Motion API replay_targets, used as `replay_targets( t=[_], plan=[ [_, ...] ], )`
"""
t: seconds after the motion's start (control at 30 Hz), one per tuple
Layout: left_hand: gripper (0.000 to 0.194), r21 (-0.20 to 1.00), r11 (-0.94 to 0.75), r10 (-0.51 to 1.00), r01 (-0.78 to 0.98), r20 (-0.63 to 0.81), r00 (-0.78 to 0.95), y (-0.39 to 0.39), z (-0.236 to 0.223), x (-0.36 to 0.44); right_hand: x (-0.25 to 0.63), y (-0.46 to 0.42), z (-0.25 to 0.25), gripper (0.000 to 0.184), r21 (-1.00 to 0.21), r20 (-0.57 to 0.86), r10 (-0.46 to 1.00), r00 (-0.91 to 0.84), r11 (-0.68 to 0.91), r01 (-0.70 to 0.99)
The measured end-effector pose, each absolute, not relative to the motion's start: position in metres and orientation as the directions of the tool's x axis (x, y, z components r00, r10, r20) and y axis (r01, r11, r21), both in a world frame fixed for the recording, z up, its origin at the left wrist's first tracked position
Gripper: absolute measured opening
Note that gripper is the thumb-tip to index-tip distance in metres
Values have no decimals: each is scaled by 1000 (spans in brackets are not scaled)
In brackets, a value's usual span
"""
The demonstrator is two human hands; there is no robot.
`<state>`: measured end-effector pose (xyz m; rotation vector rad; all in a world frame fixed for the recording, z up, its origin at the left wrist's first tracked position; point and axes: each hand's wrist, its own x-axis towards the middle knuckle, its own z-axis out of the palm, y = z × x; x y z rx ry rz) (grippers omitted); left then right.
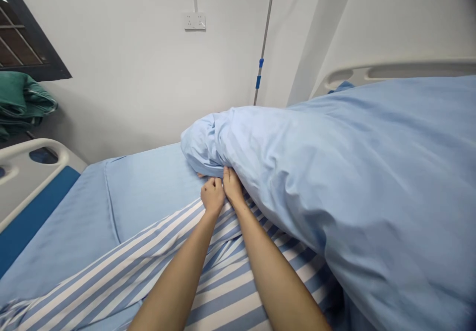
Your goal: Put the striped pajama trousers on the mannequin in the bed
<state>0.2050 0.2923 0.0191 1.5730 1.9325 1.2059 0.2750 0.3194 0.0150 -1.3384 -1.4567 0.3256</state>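
My left hand (212, 195) is closed in a fist at the upper end of a blue-and-white striped cloth (148, 261), which looks like a garment. Right beside it, my right hand (232, 187) has its fingers curled at the edge of a puffy light blue quilt (282, 147). What those fingers grip is hidden. The quilt is bunched up and covers the right side of the bed. A small skin-coloured patch (201, 175) shows under the quilt's fold, too little to identify. Striped cloth runs beneath both forearms toward me.
Light blue sheet (148, 172) covers the mattress at left. Bed boards stand at left (55, 147) and at right (409, 68). An IV pole (265, 38) rises behind the bed, near a wall socket (195, 21). Folded green cloth (22, 100) sits at far left below a window (22, 33).
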Motion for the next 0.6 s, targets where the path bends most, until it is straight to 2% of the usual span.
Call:
replay_targets(
  t=[0.13,0.27,0.4,0.47,0.6],
  plan=[
    [32,845,-44,940,533,215,-264,293,20,201,272,321,9,43,-743,337,929,154,162,649],
    [35,861,-76,963,503,194,-186,276,26,180,269,316,14,44,-730,349,925,148,169,662],
    [40,874,-55,975,483,151,-163,223,30,125,269,315,16,45,-736,366,920,137,196,648],
    [41,869,-20,975,494,126,-182,187,28,84,270,316,15,44,-730,372,920,121,210,651],
    [42,859,100,937,502,88,-338,121,21,-7,271,321,15,45,-695,341,938,58,210,687]
  ],
)
